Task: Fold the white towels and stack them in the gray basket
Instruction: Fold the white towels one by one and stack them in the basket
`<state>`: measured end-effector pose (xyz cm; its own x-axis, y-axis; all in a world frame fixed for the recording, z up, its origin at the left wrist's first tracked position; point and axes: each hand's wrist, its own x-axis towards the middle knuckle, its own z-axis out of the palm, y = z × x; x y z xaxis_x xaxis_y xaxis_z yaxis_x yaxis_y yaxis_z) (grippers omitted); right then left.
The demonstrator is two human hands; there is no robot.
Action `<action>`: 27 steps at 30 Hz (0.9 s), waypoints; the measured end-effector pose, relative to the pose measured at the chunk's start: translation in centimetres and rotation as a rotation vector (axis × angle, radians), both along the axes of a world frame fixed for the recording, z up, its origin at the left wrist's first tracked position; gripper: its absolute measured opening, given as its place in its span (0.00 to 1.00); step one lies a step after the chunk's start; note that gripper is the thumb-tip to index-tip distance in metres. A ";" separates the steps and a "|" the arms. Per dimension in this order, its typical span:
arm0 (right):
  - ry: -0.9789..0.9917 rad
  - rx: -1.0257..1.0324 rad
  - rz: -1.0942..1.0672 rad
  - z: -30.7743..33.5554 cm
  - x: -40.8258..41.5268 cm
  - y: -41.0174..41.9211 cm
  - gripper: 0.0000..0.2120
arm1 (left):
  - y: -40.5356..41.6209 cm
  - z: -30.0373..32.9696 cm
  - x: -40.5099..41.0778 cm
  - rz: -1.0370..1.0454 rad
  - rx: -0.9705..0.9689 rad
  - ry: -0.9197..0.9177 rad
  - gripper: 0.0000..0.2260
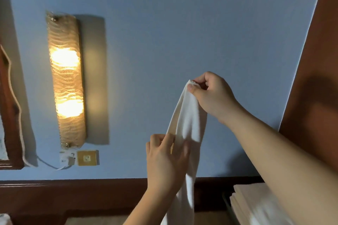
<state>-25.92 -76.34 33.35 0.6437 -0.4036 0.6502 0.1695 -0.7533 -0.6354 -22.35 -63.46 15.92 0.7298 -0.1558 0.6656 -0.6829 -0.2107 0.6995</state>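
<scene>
A white towel (pixel 186 124) hangs down in front of the blue wall. My right hand (pixel 212 95) pinches its top corner high up, between thumb and fingers. Lower down, my left hand (pixel 164 159) grips the towel's left edge, fingers curled on the cloth. The towel's lower end runs out of view at the bottom. A stack of folded white towels (pixel 256 204) sits at the lower right, partly hidden by my right forearm. A dark edge beside the stack may be the basket's rim; I cannot tell.
A lit wall lamp (pixel 65 80) hangs on the blue wall at left, with sockets and a white cable (pixel 86 158) beneath it. A dark wooden ledge (pixel 73 193) runs along the bottom. A brown wooden panel (pixel 314 78) rises at right. A framed object sits at far left.
</scene>
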 end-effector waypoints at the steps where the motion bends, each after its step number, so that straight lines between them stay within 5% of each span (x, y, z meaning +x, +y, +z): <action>1: -0.025 0.009 -0.008 0.7 -0.3 -0.3 0.08 | 0.0 0.8 -0.2 -0.006 -0.020 -0.011 0.16; 14: -0.181 -0.049 0.066 7.7 -4.6 -0.3 0.06 | 0.0 8.6 -2.4 0.013 -0.071 -0.148 0.22; 17: -0.136 -0.089 0.111 7.7 -5.4 0.0 0.06 | -0.4 7.9 -3.6 -0.166 -0.127 -0.068 0.21; 21: -0.100 -0.098 0.118 7.1 -6.6 -0.7 0.06 | -0.1 5.6 -4.5 -0.157 -0.146 0.002 0.23; 27: -0.079 -0.064 0.098 4.3 -9.1 -2.6 0.07 | 1.6 -0.3 -6.1 -0.303 0.046 0.149 0.19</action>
